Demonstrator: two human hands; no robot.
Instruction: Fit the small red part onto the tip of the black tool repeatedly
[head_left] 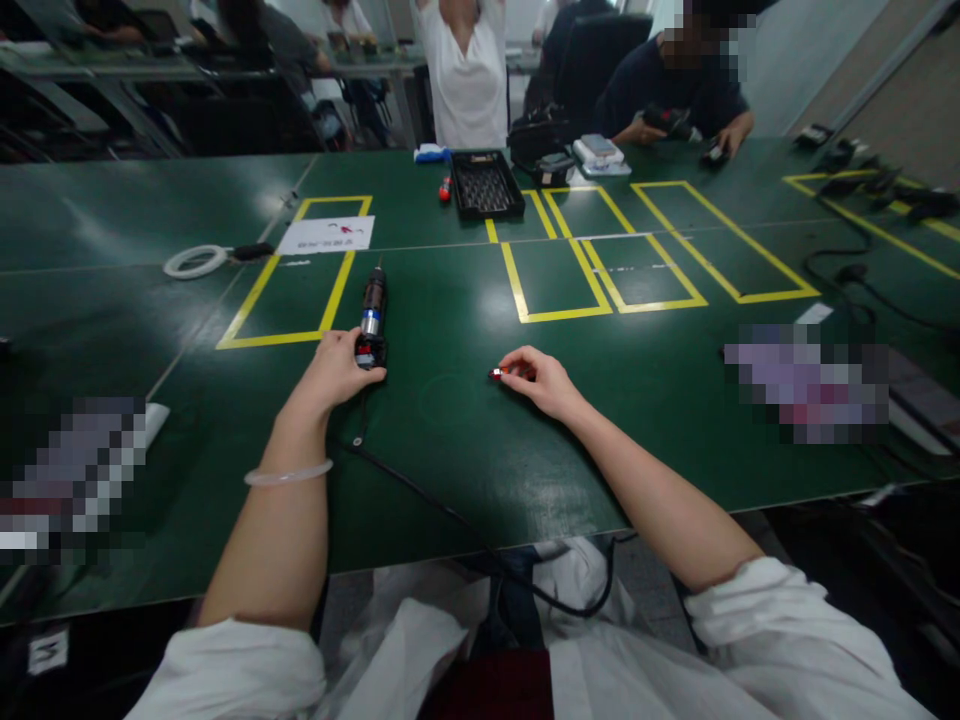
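A dark electric screwdriver (pixel 373 305) with a blue and silver band lies on the green table, its bit pointing away from me. My left hand (pixel 343 372) grips its rear end, fingers on one side and thumb on the other. To the right, my right hand (pixel 546 382) is closed in a pinch just above or on the tabletop. Between its fingertips is a small red piece (pixel 496 374) with a light spot; most of it is hidden, so its kind does not show. A black cord (pixel 442 503) runs from the screwdriver over the table's front edge.
Yellow tape outlines (pixel 566 318) mark the green table (pixel 442 450). A paper sheet (pixel 319 236) and a white coiled cable (pixel 196 263) lie left. A black tray (pixel 489 212), a small red item (pixel 445 189) and a white device (pixel 602 157) stand farther back. Across sits a person holding a dark tool (pixel 671 122).
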